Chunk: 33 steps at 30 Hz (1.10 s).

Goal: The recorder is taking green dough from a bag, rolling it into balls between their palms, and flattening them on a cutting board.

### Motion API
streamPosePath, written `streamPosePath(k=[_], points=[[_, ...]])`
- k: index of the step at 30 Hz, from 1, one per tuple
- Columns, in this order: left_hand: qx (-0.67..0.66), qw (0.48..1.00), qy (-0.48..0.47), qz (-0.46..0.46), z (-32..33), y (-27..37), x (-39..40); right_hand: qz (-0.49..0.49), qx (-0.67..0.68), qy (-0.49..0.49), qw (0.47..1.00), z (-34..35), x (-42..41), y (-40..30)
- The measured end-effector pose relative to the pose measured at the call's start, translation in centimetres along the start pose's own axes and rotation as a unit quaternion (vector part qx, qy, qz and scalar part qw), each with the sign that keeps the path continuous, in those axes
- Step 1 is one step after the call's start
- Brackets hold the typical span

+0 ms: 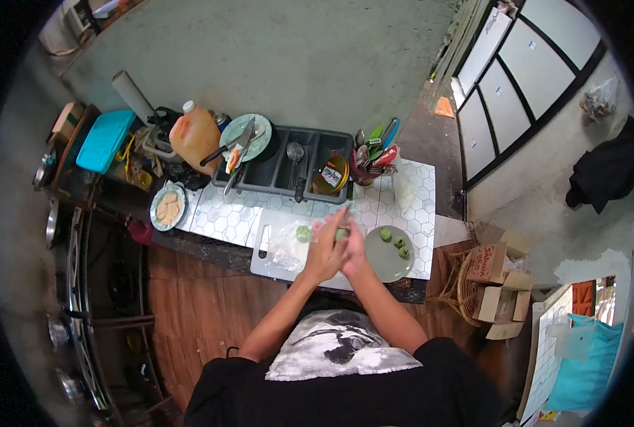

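My left hand [325, 254] and my right hand [354, 248] are pressed palm to palm above a white cutting board [261, 265]. A green patch [341, 234], perhaps dough, shows in the gap between them; I cannot tell whether it is held or lies behind. White flour [287, 251] is spread on the board left of my hands. On it sits a round, flattened green dough piece [303, 234]. To the right, a grey-green plate [386, 267] bears several small green lumps [399, 242], close to my right wrist.
Behind the board stands a dark compartment tray [274, 193] with cutlery, a jar [332, 176] and a plate with knives [246, 136]. A utensil holder [364, 173] is at its right. A bowl of pale brown contents [168, 208] sits at the table's left end, near a large plastic jug [195, 136].
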<state>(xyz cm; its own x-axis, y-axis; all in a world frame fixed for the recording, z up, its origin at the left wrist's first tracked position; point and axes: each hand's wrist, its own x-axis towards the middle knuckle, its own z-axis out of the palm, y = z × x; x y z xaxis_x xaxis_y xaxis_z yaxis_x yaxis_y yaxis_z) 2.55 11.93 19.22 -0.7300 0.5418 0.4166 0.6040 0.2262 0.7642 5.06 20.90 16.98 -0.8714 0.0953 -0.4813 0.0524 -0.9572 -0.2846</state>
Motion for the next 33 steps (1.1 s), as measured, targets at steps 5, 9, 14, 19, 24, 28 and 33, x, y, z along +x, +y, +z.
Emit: streamPosePath(k=[5, 9, 14, 19, 24, 28, 33], points=[[-0.01, 1.0, 0.019, 0.015, -0.2, 0.5, -1.1, -0.066, 0.025, 0.063, 0.996, -2.3, 3.3, -2.4], [-0.309, 0.914, 0.115, -0.238, 0.6, -1.1, -1.3, -0.146, -0.1, 0.045, 0.983, -0.7, 2.4, -1.5], [-0.651, 0.639, 0.043, -0.407, 0.3, -2.6, -0.9, -0.398, -0.595, 0.026, 0.697, 0.0, 0.4, 1.1], [-0.685, 0.571, 0.157, -0.424, -0.8, -4.9, -0.4, -0.441, -0.772, -0.161, 0.428, 1.1, -1.8, 1.6], [-0.434, 0.757, 0.23, -0.431, 0.4, -6.0, -0.4, -0.469, -0.641, -0.094, 0.6, 0.6, -1.7, 3.5], [-0.333, 0.86, 0.244, -0.3, 0.9, -3.7, -0.5, -0.01, -0.217, 0.017, 0.976, -1.3, 0.5, 4.0], [-0.022, 0.995, 0.007, -0.1, 1.1, -1.8, -1.7, 0.046, 0.02, -0.041, 0.998, -3.3, 1.7, 3.0]])
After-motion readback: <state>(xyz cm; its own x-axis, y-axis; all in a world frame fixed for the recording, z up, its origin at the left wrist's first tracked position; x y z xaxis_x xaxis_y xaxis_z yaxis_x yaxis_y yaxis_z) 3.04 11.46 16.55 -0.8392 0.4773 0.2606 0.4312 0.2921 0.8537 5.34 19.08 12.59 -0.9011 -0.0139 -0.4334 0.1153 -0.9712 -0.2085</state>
